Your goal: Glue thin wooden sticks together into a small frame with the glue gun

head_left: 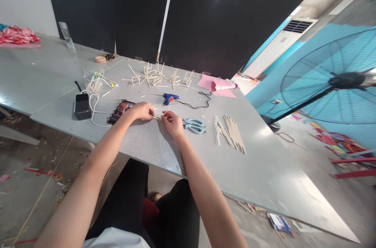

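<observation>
My left hand (143,111) pinches one end of a thin pale wooden stick (157,118) just above the table. My right hand (173,124) is closed at the stick's other end, where a second short stick pokes up between the fingertips; whether the two are joined is too small to tell. Light blue scissors (194,126) lie right beside my right hand. Beyond both hands rests a blue glue gun (170,98) with a black cord. A phone (122,110) with a lit screen lies under my left wrist, partly covered.
Several small stick frames (155,76) stand along the back of the grey table (258,169). Loose sticks (235,132) lie to the right, pink paper (217,85) behind them. At left are a black box (82,106) and white cables (94,107). A large fan (337,79) stands right.
</observation>
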`<state>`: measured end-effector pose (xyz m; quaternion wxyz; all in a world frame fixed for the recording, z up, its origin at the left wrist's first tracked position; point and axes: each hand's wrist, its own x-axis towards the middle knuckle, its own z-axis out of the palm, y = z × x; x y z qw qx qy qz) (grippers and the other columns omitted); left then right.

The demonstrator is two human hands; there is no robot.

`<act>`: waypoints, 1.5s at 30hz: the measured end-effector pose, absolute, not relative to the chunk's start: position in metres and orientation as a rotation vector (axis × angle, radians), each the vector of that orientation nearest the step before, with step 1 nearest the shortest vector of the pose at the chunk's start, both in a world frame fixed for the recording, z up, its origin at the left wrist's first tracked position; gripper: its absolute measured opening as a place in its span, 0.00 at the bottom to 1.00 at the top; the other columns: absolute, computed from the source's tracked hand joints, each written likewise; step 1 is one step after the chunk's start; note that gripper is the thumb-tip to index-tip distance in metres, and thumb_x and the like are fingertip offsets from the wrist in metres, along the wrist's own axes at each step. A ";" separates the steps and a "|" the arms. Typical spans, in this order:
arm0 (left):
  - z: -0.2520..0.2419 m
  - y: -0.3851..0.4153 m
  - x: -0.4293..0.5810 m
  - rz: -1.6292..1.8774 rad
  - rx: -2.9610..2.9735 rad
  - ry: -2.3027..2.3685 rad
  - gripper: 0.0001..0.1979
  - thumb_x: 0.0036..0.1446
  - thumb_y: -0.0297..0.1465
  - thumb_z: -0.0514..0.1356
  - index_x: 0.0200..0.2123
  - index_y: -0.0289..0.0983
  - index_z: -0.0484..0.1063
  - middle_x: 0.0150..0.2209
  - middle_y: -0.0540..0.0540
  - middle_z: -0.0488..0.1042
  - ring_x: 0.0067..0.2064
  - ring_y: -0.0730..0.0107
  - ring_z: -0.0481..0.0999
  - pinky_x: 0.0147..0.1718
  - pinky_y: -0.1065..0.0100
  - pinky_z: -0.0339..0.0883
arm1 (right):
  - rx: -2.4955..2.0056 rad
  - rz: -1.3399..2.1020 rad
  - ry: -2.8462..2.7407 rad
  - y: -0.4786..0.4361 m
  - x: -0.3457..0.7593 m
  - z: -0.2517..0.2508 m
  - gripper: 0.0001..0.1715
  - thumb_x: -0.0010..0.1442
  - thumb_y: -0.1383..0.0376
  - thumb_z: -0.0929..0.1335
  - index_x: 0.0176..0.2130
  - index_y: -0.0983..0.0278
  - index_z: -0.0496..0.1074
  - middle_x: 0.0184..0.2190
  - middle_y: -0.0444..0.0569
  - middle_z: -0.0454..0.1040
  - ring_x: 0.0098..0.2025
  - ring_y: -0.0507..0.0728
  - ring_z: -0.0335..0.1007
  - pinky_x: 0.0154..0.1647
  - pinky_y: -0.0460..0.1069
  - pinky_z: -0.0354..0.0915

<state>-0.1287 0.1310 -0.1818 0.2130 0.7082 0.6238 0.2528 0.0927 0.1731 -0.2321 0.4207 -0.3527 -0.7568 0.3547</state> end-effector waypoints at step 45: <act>-0.187 0.134 -0.124 0.590 2.042 1.702 0.06 0.50 0.29 0.69 0.32 0.44 0.86 0.32 0.47 0.83 0.33 0.64 0.78 0.33 0.68 0.62 | -0.803 0.684 -2.107 0.174 0.098 -0.235 0.11 0.65 0.62 0.68 0.45 0.59 0.80 0.45 0.50 0.84 0.39 0.58 0.75 0.48 0.52 0.67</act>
